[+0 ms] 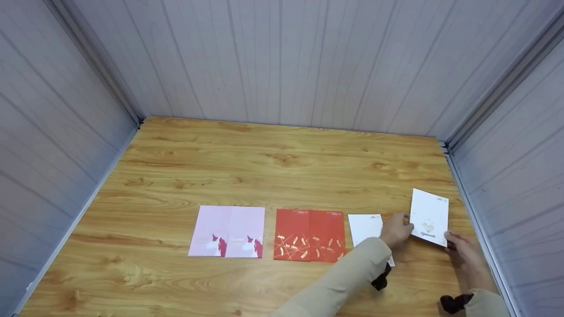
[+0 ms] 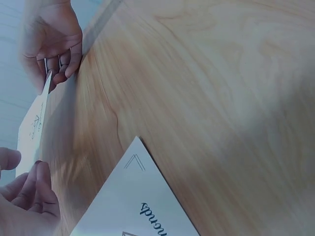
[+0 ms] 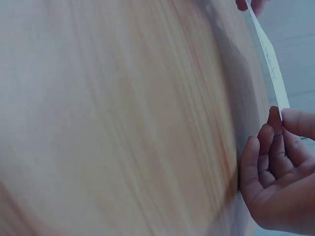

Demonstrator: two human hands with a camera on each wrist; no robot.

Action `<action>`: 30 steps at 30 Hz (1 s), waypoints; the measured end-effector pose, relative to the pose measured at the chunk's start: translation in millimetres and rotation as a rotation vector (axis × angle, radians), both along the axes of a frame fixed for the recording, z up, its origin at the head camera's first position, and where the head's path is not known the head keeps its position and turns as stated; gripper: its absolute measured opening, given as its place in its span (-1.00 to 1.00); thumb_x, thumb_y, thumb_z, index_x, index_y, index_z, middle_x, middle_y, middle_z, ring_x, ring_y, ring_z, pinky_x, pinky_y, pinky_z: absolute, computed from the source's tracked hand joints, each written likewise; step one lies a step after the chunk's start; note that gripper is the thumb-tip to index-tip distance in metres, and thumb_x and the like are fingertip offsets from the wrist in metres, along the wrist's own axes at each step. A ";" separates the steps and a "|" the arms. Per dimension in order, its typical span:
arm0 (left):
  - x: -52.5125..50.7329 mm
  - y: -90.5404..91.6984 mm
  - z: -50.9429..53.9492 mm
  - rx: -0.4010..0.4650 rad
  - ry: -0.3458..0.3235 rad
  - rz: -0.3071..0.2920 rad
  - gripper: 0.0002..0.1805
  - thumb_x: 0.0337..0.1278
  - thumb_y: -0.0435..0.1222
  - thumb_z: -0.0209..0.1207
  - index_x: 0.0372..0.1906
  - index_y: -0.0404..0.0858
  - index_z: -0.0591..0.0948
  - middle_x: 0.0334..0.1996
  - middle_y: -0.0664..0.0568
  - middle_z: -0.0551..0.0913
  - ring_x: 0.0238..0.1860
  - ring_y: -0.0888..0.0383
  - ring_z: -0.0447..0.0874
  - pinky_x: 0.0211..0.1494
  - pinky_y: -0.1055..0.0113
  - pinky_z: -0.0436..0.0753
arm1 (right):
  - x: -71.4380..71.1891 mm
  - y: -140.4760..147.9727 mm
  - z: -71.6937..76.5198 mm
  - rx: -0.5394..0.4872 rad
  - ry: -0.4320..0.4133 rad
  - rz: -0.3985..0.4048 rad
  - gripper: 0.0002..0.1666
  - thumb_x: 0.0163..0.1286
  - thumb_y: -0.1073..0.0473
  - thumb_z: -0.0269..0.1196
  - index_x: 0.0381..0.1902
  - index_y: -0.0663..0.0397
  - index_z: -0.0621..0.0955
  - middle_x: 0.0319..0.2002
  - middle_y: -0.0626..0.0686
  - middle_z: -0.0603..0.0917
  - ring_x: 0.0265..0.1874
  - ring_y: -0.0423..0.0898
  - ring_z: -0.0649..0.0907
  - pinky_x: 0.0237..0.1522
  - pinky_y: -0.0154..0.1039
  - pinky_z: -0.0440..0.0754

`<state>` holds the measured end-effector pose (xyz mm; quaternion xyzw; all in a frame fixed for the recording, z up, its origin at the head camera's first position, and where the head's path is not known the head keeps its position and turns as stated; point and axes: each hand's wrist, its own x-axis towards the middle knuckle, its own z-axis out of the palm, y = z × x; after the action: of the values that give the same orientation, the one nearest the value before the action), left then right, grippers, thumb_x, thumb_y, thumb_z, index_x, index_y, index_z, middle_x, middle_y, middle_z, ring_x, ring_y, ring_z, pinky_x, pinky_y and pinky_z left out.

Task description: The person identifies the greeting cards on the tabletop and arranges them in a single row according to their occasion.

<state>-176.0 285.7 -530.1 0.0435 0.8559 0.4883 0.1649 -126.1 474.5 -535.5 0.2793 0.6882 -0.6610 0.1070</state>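
A white card with a gold heart-shaped motif and dark lettering is held above the table at the right, tilted. My left hand pinches its left edge between thumb and fingers. At its lower right corner, my right hand pinches it too; the right wrist view shows thumb and fingertip meeting on the thin edge of the card. Another white card lies flat beneath my left forearm, partly hidden by it. In the left wrist view, lettering shows on this lying card.
Two red cards with gold feather prints lie side by side left of the white one, their edges meeting. Farther left are two pink cards with a unicorn-like print. Grey panel walls bound the wooden table at back and sides.
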 end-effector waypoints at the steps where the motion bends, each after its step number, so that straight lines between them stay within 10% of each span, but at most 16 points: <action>1: 0.1 -0.9 0.1 0.012 -0.002 0.011 -0.74 0.06 -0.25 0.11 -0.09 -0.11 0.55 -0.44 0.24 0.51 -0.42 0.35 0.43 -0.35 0.47 0.41 | 0.4 -1.1 -0.2 -0.019 0.003 -0.009 -0.88 0.15 0.05 0.24 -0.53 -0.33 0.52 -0.46 -0.27 0.47 -0.48 -0.34 0.51 -0.31 -0.45 0.47; 9: 0.7 -5.1 4.4 0.109 0.003 0.069 -0.75 0.08 -0.25 0.11 -0.10 -0.14 0.54 -0.53 0.24 0.43 -0.53 0.32 0.39 -0.45 0.47 0.40 | 2.4 -8.4 0.0 -0.104 0.022 -0.079 -0.81 0.12 0.14 0.27 -0.62 -0.30 0.60 -0.51 -0.27 0.53 -0.50 -0.34 0.50 -0.36 -0.45 0.49; 30: 5.8 -22.8 -0.8 0.267 -0.002 0.170 -0.93 -0.06 -0.39 0.20 -0.49 -0.18 0.53 -0.64 0.23 0.42 -0.60 0.35 0.37 -0.54 0.51 0.39 | 6.8 -16.7 3.1 -0.050 0.101 0.087 -0.87 0.20 0.09 0.19 -0.53 -0.29 0.54 -0.49 -0.27 0.56 -0.45 -0.36 0.55 -0.32 -0.42 0.49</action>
<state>-170.2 262.9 -530.9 -0.0080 0.7839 0.6098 0.1165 -119.3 457.8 -532.4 0.2129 0.6875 -0.6858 0.1076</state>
